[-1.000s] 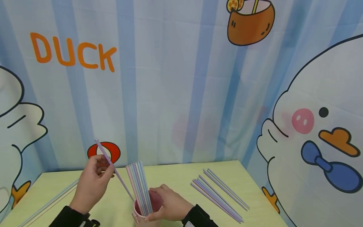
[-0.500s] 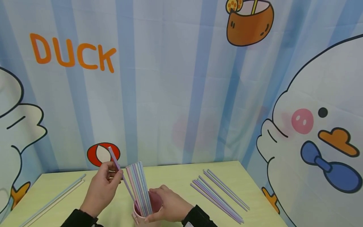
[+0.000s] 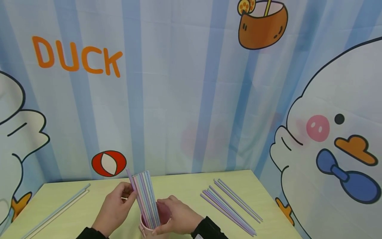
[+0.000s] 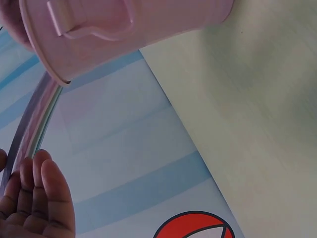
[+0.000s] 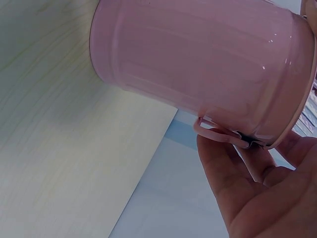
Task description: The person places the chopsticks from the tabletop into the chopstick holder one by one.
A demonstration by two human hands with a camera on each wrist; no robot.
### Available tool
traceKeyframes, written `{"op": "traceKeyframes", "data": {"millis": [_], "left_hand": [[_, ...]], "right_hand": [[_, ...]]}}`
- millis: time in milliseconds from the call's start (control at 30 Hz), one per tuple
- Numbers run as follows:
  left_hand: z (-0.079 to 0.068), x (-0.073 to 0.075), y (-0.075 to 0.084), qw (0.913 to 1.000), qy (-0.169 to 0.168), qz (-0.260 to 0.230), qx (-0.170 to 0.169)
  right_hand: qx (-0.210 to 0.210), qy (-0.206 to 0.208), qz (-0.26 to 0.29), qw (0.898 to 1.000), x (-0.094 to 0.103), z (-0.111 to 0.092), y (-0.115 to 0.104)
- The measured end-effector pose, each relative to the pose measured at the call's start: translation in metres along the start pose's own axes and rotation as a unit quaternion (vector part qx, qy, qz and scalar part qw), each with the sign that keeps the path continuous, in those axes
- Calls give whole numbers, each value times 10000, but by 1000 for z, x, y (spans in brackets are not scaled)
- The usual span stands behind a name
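Observation:
A pink metal pail with small side handles holds a bundle of pastel straws, upright and leaning slightly left. My right hand grips the pail's rim on the right; in the right wrist view its fingers lie by a handle. My left hand pinches a purple straw between thumb and fingers, against the left side of the bundle. That straw's lower end is down inside the pail, hidden among the others. The left wrist view shows the fingers beside the straws, below the pail's rim.
On the right of the pale yellow table lie several loose purple and blue straws, with a pair of purple straws beyond them. Blue and cream straws lie at the left. A printed curtain hangs behind the table.
My left hand has moved right and down, bringing the purple straw from a slant beside the pail down into it, against the bundle. The right hand and pail have stayed put.

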State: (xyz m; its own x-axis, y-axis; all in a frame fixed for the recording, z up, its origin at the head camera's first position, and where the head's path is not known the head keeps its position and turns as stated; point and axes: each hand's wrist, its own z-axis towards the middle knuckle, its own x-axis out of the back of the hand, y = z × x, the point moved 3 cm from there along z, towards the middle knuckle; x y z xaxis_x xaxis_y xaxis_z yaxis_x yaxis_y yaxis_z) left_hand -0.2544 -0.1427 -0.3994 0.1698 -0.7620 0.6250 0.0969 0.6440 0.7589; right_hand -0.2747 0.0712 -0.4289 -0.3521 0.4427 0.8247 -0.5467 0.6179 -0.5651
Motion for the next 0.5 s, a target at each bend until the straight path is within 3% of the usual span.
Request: {"op": "traceKeyframes", "data": {"millis": [333,500], "left_hand": [[-2,-13,-10,9995,-273,97,104],[-3,-16,-12,9996,-273,66,92]], "right_hand": [[30,5,90,10000,0,0,0],[258,25,155,9995,-1,0,0]]}}
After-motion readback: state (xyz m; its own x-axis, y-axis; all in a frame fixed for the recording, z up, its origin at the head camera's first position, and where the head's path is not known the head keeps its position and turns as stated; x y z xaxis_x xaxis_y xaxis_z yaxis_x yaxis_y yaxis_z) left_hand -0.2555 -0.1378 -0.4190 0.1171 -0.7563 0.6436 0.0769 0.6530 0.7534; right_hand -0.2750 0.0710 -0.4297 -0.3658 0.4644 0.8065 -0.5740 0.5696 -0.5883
